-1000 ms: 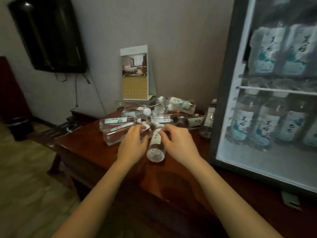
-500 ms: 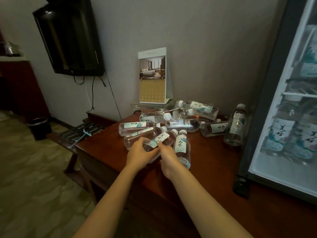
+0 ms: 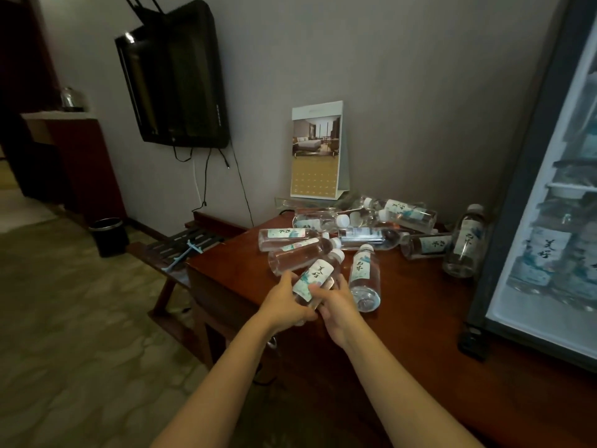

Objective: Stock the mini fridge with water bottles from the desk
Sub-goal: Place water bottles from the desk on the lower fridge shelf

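2 bare hands meet on 1 water bottle (image 3: 314, 273) at the near edge of the pile on the desk (image 3: 420, 321). The left grip (image 3: 284, 304) curls round its base end and the right grip (image 3: 336, 313) wraps its lower body, thumb across the label, so both are clamped on the same bottle. It tilts with its white cap pointing away toward the pile, and I cannot tell whether it is clear of the wood. It looks full and sealed, so I judge it fairly heavy for its size. The thin clear wall would be stiff enough to carry but would dent under a hard squeeze, and the glossy label may slide in the palm. The labelled middle is the surest hold, and 1 grip should suffice. Roughly 9 other bottles lie jumbled behind, touching or stacked. A lying bottle (image 3: 363, 279) sits just beside the right grip, and an upright bottle (image 3: 463, 244) stands near the mini fridge (image 3: 510, 221). Inside it, stocked bottles (image 3: 549, 252) stand in rows on at least 2 levels. Whether its door is open I cannot tell.
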`<control>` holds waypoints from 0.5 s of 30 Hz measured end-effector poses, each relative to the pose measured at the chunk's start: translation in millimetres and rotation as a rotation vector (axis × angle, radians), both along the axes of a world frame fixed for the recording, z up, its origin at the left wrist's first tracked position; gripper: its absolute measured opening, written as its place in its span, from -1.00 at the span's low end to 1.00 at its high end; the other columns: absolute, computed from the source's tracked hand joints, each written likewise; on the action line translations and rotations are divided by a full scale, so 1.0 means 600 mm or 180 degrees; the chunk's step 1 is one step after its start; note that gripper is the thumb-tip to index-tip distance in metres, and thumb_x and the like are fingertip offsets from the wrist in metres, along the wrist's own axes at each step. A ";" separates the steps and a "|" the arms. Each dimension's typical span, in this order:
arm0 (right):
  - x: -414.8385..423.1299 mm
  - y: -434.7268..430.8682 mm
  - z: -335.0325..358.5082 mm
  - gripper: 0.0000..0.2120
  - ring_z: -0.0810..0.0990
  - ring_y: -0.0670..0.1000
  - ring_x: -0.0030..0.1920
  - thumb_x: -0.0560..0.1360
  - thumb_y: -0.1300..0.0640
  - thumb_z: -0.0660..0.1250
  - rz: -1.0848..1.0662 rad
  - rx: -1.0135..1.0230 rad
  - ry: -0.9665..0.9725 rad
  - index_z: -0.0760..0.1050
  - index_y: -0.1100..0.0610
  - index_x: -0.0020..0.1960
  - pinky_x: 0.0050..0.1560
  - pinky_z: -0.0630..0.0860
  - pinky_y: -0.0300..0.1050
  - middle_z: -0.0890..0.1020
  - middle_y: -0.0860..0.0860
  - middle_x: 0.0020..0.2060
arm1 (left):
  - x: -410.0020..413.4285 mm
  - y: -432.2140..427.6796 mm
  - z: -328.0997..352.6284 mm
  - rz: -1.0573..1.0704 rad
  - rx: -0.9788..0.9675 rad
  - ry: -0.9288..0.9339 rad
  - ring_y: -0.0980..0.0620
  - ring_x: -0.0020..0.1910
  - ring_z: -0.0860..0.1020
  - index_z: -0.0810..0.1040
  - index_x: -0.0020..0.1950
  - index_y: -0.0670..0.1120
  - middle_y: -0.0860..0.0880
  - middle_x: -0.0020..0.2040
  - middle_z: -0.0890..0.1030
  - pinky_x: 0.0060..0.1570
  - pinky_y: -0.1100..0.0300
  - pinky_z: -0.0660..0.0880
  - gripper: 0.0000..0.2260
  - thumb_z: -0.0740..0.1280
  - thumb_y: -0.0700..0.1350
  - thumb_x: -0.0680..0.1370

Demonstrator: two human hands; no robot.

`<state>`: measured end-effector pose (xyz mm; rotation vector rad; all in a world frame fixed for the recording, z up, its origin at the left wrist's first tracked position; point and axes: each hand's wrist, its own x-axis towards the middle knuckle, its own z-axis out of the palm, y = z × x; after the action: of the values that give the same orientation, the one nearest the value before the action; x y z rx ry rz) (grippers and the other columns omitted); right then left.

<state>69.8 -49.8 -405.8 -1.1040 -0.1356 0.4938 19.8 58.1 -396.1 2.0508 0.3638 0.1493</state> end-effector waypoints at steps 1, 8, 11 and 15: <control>-0.006 -0.006 0.000 -0.32 0.59 0.03 0.01 0.45 0.48 0.26 0.0087 0.0047 -0.0036 0.17 0.06 0.46 -0.14 0.58 -0.10 0.57 0.04 0.12 | -0.007 -0.006 -0.004 -0.0006 0.0028 -0.0122 -0.01 -0.07 0.61 0.28 0.18 0.00 -0.02 0.10 0.51 -0.20 0.08 0.63 -0.44 0.49 -0.24 0.31; -0.030 -0.045 0.044 -0.08 0.47 0.04 0.26 0.40 0.53 0.30 0.0335 -0.0111 -0.0921 0.03 -0.15 0.50 0.13 0.56 0.07 0.43 -0.06 0.33 | -0.041 -0.049 0.001 0.0119 0.0030 -0.1022 0.10 0.27 0.36 0.15 0.42 0.20 0.11 0.36 0.29 0.18 0.01 0.51 -0.17 0.50 -0.21 0.31; -0.027 -0.069 0.074 -0.06 0.52 0.06 0.21 0.39 0.54 0.30 0.0198 -0.0134 -0.1049 0.00 -0.15 0.51 0.15 0.54 0.12 0.49 -0.01 0.25 | -0.039 -0.071 0.030 -0.0056 0.0101 -0.1246 0.14 0.26 0.31 0.07 0.48 0.19 0.15 0.30 0.24 0.22 0.12 0.42 -0.15 0.47 -0.20 0.36; -0.022 -0.128 0.110 -0.09 0.54 0.14 0.20 0.40 0.57 0.25 0.0017 0.0018 -0.1123 0.05 -0.15 0.50 0.11 0.55 0.11 0.50 0.14 0.25 | -0.029 -0.118 0.069 -0.0665 -0.0237 -0.1313 0.05 0.33 0.36 0.01 0.40 0.34 0.05 0.39 0.25 0.10 0.18 0.50 -0.11 0.40 -0.30 0.33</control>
<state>56.8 -126.6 -339.9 -1.1782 -0.4482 0.2992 2.3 -13.0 -354.9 1.9119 -0.0987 0.4152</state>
